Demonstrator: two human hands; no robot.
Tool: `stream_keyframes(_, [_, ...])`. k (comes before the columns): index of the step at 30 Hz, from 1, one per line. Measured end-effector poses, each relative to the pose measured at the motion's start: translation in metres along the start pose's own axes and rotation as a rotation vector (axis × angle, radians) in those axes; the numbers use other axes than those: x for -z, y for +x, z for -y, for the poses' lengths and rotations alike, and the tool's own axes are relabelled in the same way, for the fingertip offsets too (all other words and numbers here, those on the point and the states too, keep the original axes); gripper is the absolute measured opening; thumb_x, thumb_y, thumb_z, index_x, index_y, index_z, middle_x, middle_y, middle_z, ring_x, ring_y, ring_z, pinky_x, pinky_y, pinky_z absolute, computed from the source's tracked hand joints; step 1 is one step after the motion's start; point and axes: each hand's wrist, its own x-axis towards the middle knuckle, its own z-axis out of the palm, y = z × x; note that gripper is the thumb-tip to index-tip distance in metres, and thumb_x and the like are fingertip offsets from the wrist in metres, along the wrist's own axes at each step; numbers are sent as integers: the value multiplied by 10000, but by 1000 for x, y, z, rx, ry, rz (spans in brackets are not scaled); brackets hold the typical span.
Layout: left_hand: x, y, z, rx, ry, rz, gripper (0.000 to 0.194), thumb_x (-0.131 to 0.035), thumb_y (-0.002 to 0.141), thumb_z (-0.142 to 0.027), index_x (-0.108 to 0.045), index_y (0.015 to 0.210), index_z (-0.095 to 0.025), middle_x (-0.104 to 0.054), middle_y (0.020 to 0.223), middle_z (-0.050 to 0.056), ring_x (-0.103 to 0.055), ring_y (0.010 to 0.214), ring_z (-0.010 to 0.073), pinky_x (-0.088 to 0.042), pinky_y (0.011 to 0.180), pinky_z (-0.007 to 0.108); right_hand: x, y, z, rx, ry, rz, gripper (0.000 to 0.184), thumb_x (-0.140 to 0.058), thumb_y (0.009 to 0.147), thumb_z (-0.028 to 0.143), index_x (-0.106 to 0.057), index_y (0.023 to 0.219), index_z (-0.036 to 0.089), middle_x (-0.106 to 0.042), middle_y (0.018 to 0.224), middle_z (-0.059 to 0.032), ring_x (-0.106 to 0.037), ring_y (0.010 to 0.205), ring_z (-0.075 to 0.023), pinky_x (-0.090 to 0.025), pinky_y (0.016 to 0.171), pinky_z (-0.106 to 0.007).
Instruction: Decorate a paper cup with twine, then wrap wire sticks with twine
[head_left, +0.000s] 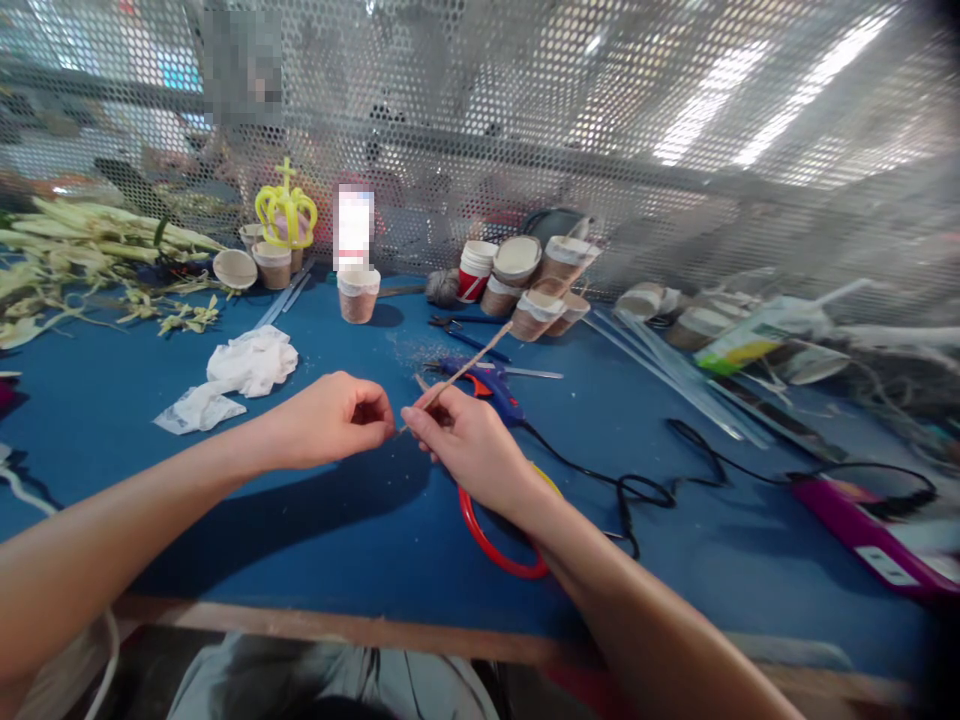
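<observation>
My right hand (480,440) is closed on a thin length of brown twine (480,356), pinched between thumb and fingers. The twine slants up to the right, where its far part blurs over the paper cups. Close by on the left, my left hand (341,420) is closed in a pinch beside the twine's short lower end; whether it grips that end is hard to see. Beneath my right hand and wrist lie scissors with a red handle loop (491,548), partly hidden. A blue glue gun (504,392) with an orange trigger rests just beyond my right hand.
A white-rimmed brown cup (358,298) stands ahead, before a bright screen. More cups (536,312), grey yarn (442,288) and pliers (472,338) are at the back. Crumpled white lace (253,362) lies left. The glue gun's cord runs right towards a purple power strip (874,540).
</observation>
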Motion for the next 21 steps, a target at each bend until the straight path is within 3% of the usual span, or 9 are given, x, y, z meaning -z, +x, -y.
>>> stream_keyframes(9, [-3,-2,-5,-28,65,-38,136,-476,704,-239,-551,644,-143,-534,555,-25,-453,508,83,-345,477,183,-2,0,-1,44,-47,-68,228,-518,758,336,-463,611,170,-473,489,40,-399,415,-67,-317,414,-195])
stream_keyframes(21, [-7,-3,-10,-27,116,-106,190,-496,709,-275,-546,593,-132,-505,511,-30,-420,481,72,-310,454,175,-9,0,-9,18,15,-89,268,-518,747,368,-441,580,174,-456,459,41,-419,423,-79,-315,415,-206])
